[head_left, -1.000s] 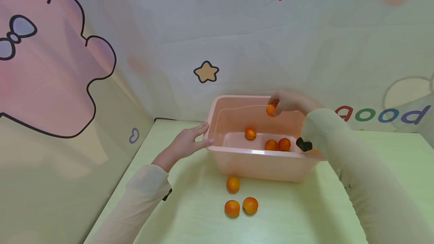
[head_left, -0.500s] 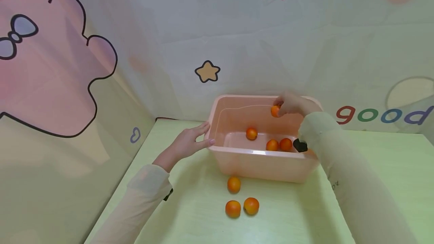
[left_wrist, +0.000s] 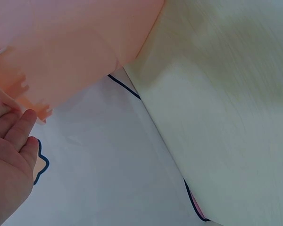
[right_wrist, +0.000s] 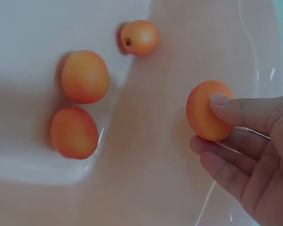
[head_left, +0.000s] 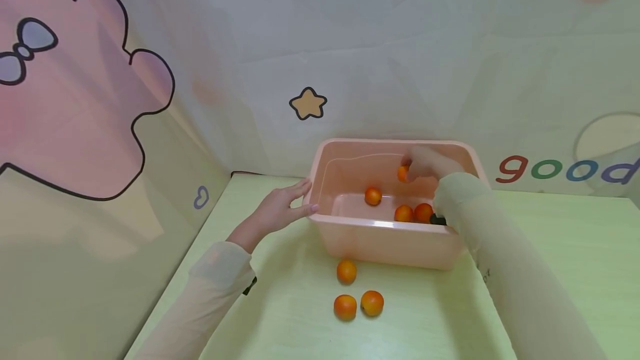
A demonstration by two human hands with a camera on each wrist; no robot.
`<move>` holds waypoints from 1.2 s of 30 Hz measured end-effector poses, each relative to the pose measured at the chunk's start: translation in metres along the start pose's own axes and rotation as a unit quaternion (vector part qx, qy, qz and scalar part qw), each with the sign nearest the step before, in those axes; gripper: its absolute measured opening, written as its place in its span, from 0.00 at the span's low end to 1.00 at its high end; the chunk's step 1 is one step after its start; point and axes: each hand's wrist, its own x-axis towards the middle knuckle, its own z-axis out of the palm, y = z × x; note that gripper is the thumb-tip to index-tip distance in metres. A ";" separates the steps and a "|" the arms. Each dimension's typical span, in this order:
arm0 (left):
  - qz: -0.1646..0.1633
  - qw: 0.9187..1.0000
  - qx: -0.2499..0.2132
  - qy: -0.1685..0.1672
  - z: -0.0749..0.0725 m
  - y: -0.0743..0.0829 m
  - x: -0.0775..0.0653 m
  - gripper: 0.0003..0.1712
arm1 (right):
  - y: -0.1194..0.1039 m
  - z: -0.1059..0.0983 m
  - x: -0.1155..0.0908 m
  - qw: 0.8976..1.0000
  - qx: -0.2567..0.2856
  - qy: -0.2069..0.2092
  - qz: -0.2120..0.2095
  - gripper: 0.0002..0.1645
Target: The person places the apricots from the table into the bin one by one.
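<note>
On the left side of the room, a wall cloth (head_left: 90,238) carries a pink cartoon shape (head_left: 90,143) with a blue bow (head_left: 22,50), and lower down a small purple heart (head_left: 201,197). Its foot meets the table (head_left: 280,310), a pale green surface with faint grain and soft shadows under the forearms. Over the table's left part reaches the left sleeve (head_left: 195,299); the left hand (head_left: 272,210) rests against the left rim of a pink tub (head_left: 390,246), its thumb well apart from its other, mostly straight fingers. Behind, a greyish back cloth (head_left: 240,110) shows a yellow star (head_left: 308,104). The tub stands upright on the table near that cloth. Just before it lies one orange-red fruit (head_left: 346,271), with a second fruit (head_left: 345,307) and a third fruit (head_left: 372,303) side by side nearer the person. Inside, a fruit (head_left: 373,196) sits towards the back of the floor, and a pair of fruits (head_left: 404,213) lies near the front wall. Further right, the right hand (head_left: 425,161) has its fingers pinched on another fruit (right_wrist: 198,113), held above the tub floor; whether it touches the wall is hard to tell. Beyond the right sleeve (head_left: 515,265), colourful "good" lettering (head_left: 545,169) runs low across the cloth.
</note>
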 end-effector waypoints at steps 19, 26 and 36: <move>-0.001 1.000 0.006 -0.007 -0.003 0.001 -0.001 0.42 | -0.007 0.015 -0.056 0.983 0.111 0.018 0.147 0.28; 0.001 1.000 0.003 -0.005 -0.003 0.002 -0.002 0.41 | -0.004 0.015 -0.047 0.982 0.117 0.013 0.146 0.20; -0.015 1.000 -0.005 -0.014 -0.003 0.004 -0.001 0.42 | 0.003 0.015 -0.034 0.977 0.131 0.030 0.166 0.32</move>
